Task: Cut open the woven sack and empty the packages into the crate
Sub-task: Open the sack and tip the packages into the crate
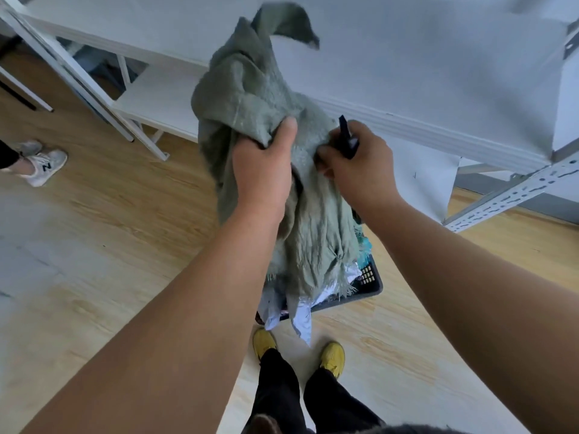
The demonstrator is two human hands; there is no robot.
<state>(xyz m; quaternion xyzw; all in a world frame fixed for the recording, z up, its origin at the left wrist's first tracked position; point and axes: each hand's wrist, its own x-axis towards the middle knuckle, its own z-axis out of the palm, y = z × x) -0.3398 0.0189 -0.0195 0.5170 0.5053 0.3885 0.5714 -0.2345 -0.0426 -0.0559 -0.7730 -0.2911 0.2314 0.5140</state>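
Note:
A grey-green woven sack [250,98] hangs upside down, crumpled, its frayed open end down over a dark grey plastic crate [372,288] on the floor. My left hand [263,164] grips a bunch of the sack's fabric near its middle. My right hand [360,164] pinches the sack beside it and also holds a dark cutter [346,137] that sticks up between the fingers. Pale blue and white packages [300,317] lie in the crate, and some hang over its near edge. Most of the crate is hidden behind the sack.
White metal shelving [407,89] stands just behind the sack, and its perforated steel upright [507,195] juts out at the right. Another person's grey sneakers [37,164] are at the far left. My yellow shoes [297,349] stand on the wooden floor right before the crate.

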